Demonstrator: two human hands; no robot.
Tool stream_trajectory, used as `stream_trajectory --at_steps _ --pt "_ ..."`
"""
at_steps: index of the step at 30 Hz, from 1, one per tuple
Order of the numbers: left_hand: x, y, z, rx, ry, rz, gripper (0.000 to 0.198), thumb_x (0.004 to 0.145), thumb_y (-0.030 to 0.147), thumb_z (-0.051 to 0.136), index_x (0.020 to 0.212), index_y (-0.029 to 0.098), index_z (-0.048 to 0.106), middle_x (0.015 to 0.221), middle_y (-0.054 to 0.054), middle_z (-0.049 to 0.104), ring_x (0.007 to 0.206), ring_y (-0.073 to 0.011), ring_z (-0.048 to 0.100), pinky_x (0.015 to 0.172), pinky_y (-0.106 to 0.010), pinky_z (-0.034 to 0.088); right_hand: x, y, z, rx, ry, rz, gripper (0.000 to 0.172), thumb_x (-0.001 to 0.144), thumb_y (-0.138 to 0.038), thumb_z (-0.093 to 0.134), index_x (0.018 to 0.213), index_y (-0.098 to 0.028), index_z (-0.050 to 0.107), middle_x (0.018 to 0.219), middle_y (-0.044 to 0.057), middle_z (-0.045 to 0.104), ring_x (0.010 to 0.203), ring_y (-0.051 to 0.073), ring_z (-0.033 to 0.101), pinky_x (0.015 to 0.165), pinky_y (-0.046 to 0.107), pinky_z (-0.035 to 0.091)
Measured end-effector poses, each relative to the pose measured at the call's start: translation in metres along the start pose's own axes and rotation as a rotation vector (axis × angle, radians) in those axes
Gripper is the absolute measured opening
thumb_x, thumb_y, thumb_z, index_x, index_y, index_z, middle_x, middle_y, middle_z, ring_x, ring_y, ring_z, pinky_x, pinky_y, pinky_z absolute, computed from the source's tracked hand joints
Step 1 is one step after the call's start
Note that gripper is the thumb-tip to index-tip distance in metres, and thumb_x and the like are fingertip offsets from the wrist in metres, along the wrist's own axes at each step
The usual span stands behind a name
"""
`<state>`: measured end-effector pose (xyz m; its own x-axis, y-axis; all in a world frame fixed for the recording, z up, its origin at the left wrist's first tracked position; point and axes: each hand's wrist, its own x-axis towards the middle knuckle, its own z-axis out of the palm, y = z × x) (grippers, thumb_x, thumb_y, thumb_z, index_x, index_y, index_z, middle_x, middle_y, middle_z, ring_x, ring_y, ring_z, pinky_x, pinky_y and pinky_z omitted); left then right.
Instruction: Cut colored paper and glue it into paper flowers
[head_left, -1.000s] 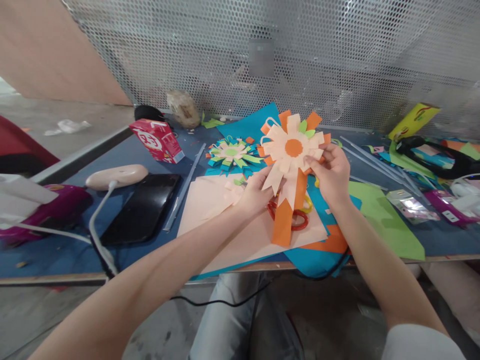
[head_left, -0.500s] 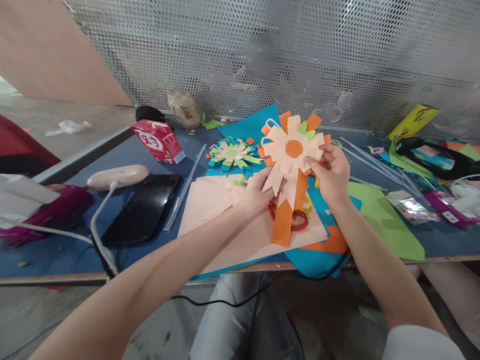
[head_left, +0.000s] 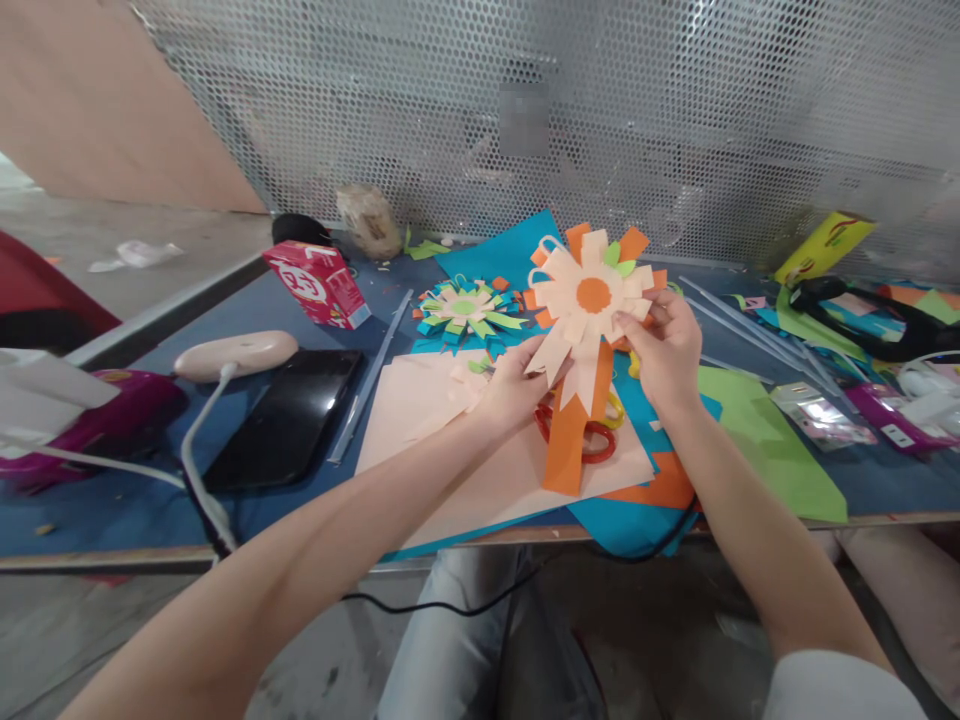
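Both my hands hold up a paper rosette (head_left: 595,294) with peach and orange petals, an orange centre, two small green leaves and hanging ribbon tails. The fingers of my left hand (head_left: 517,385) are closed at the tails on its lower left. My right hand (head_left: 664,345) pinches the petals at the right edge. Below the rosette, scissors with red handles (head_left: 598,442) lie on a peach paper sheet (head_left: 450,490), partly hidden by the orange tail. A yellow handle (head_left: 615,408) shows beside them. Behind my left hand rests a green and blue paper flower (head_left: 463,308).
Left of the sheets lie a black phone (head_left: 289,420), a white oval device (head_left: 236,355) with a cable, and a pink box (head_left: 316,283). Green paper (head_left: 772,440) and clear sticks (head_left: 757,325) are on the right. A perforated metal panel (head_left: 420,110) stands behind the table.
The rosette has shifted slightly to the right and tilted a little in my hands. Both hands keep their hold, and the things on the table lie as before.
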<state>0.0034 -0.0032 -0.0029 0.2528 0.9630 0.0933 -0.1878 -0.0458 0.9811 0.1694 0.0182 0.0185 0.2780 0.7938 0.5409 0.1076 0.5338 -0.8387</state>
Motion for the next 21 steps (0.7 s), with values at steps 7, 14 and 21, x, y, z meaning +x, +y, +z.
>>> stream_trajectory --at_steps 7,14,21 --pt "0.0 0.004 0.001 -0.088 0.031 -0.066 0.025 0.071 0.03 0.063 0.092 0.02 0.054 0.079 0.001 0.066 0.053 -0.0082 0.057 0.043 -0.017 0.042 0.019 0.001 -0.014 0.181 0.273 0.045 0.032 0.06 -0.027 0.068 0.084 -0.024 0.046 0.082 -0.003 0.06 0.067 0.013 0.062 0.057 0.03 0.054" --pt "0.013 0.009 -0.017 0.082 0.293 0.193 0.013 0.073 0.023 0.056 0.085 0.019 0.056 0.081 -0.001 0.066 0.074 -0.0123 0.063 0.058 -0.019 0.048 0.02 0.005 -0.013 0.195 0.301 0.23 0.036 0.051 -0.024 0.07 0.081 -0.019 0.052 0.076 -0.003 0.061 0.062 0.012 0.06 0.05 0.025 0.049" --pt "0.053 0.02 -0.059 0.003 0.485 0.203 0.04 0.062 0.006 0.055 0.101 0.016 0.051 0.094 -0.004 0.066 0.078 -0.0153 0.065 0.069 -0.028 0.053 0.026 0.008 -0.019 0.193 0.395 0.233 0.037 0.049 -0.025 0.068 0.081 -0.019 0.051 0.076 -0.004 0.061 0.062 0.012 0.059 0.046 0.022 0.046"
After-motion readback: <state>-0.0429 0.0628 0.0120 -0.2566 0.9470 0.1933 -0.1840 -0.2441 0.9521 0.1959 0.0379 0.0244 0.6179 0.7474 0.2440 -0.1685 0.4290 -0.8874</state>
